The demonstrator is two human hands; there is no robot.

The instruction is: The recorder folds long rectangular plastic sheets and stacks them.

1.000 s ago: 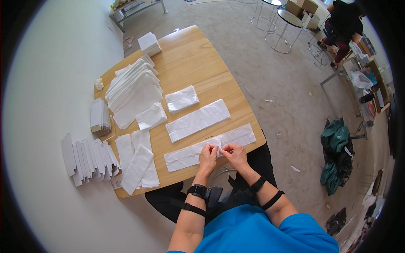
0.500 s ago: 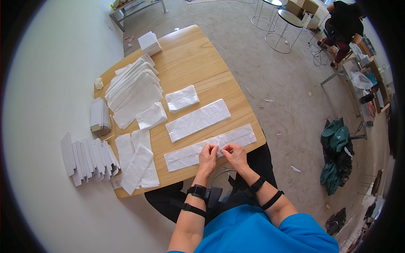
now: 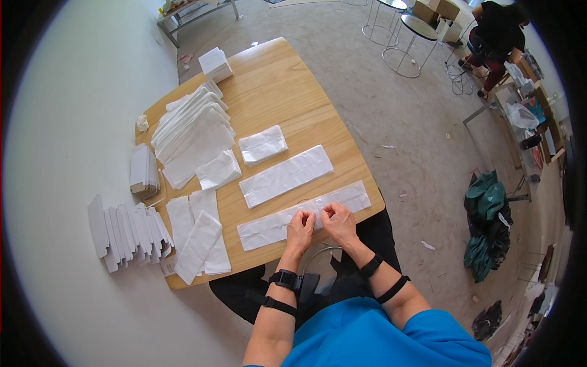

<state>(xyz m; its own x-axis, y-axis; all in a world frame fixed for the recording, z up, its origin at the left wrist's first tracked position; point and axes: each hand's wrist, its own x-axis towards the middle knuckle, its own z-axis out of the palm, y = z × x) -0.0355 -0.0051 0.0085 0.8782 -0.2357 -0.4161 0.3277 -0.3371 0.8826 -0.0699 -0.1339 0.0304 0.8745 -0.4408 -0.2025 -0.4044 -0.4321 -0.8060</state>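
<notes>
A long flat white strip, folded like a thin plastic or paper bag [image 3: 260, 232], lies along the table's near edge. Over its middle my left hand [image 3: 299, 230] and my right hand [image 3: 340, 222] are close together, fingers pinched. Whatever sits between the fingertips is too small to make out. A thin dark loop [image 3: 303, 200] shows just beyond the left fingers. Farther back rests a shorter folded white strip [image 3: 287, 176], and behind it a small folded white stack [image 3: 263, 145].
Fanned white sheets [image 3: 192, 137] cover the wooden table's [image 3: 287, 79] left side, with more folded pieces [image 3: 199, 244] nearer me. White card stacks [image 3: 145, 170] and flat cartons [image 3: 131, 235] line the wall. A person [image 3: 498, 37] sits far right; dark green bags [image 3: 483, 202] lie on the floor.
My right hand has shifted very slightly, its fingers curling a little more upright. The left hand stays at almost the same spot, and the strip has not moved on the table.
</notes>
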